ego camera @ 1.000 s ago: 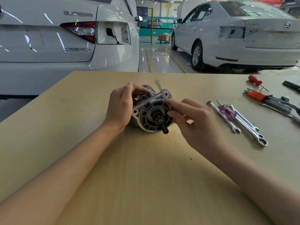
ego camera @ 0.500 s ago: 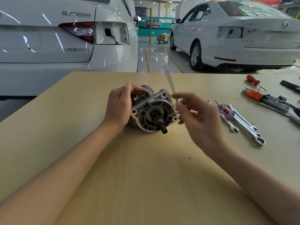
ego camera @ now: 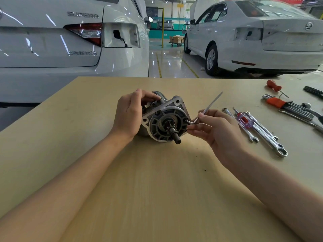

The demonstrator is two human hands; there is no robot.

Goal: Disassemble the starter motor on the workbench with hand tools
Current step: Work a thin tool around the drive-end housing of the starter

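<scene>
The bent key [ego camera: 203, 112] has swung round to the right, its long end now pointing far and right, pinched in the right hand [ego camera: 218, 131]. The left hand [ego camera: 129, 116] grips the starter motor [ego camera: 166, 123] mid-table, so a bolt looks nearly loose

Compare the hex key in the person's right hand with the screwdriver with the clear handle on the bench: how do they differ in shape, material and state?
The hex key is a bare, L-bent metal rod; the screwdriver is straight with a clear handle marked red. The hex key is held in the right hand, short end at the starter motor; the screwdriver lies unused across the wrenches. Both are slim hand tools.
</scene>
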